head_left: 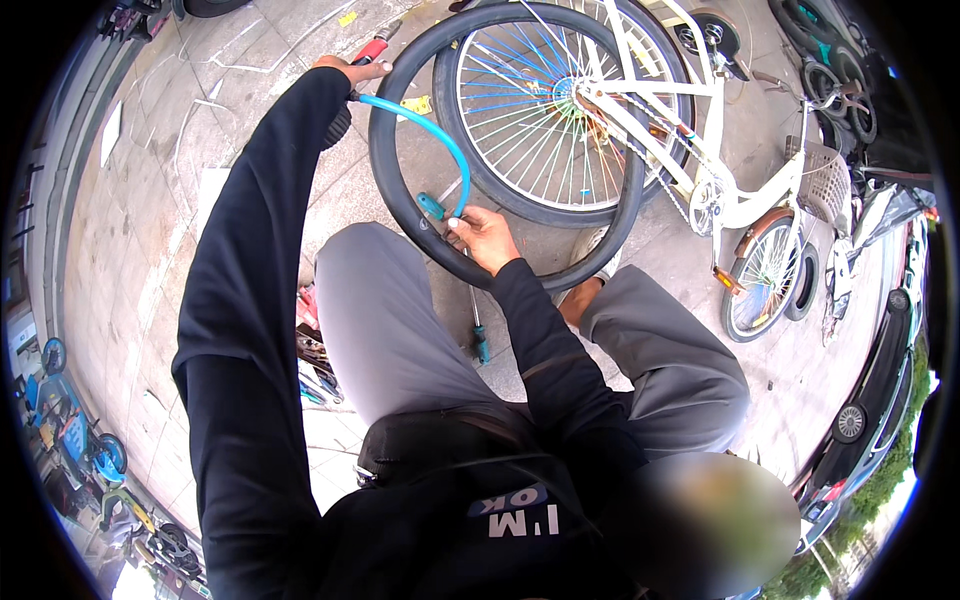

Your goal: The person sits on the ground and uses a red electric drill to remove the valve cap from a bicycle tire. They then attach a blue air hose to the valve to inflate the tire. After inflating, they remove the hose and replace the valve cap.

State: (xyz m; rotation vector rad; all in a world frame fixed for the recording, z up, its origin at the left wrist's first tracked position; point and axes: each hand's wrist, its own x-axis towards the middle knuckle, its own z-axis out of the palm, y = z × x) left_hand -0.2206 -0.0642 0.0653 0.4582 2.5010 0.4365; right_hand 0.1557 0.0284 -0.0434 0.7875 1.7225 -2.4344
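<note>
My left hand (350, 70) is wrapped round a red-and-black tire inflator (371, 50), partly hidden by my palm and sleeve. A bright blue hose (432, 130) curves from it to my right hand (484, 238), which pinches the hose's lower end against the inner side of a black inner tube (378, 150). My fingers hide the joint between hose and tube. The round tube stands tilted in front of my knees, overlapping the rear wheel (520, 125) of a white bicycle (715, 120) lying on its side. Inside the ring is a teal-handled tool (430, 206).
A teal-handled screwdriver (481, 343) lies between my legs. More tools (318, 383) lie beside my left knee. Tires and wheels (840, 90) are piled at the far right; a black car (855, 410) stands beyond the paving. Small bikes (70, 430) are at the far left.
</note>
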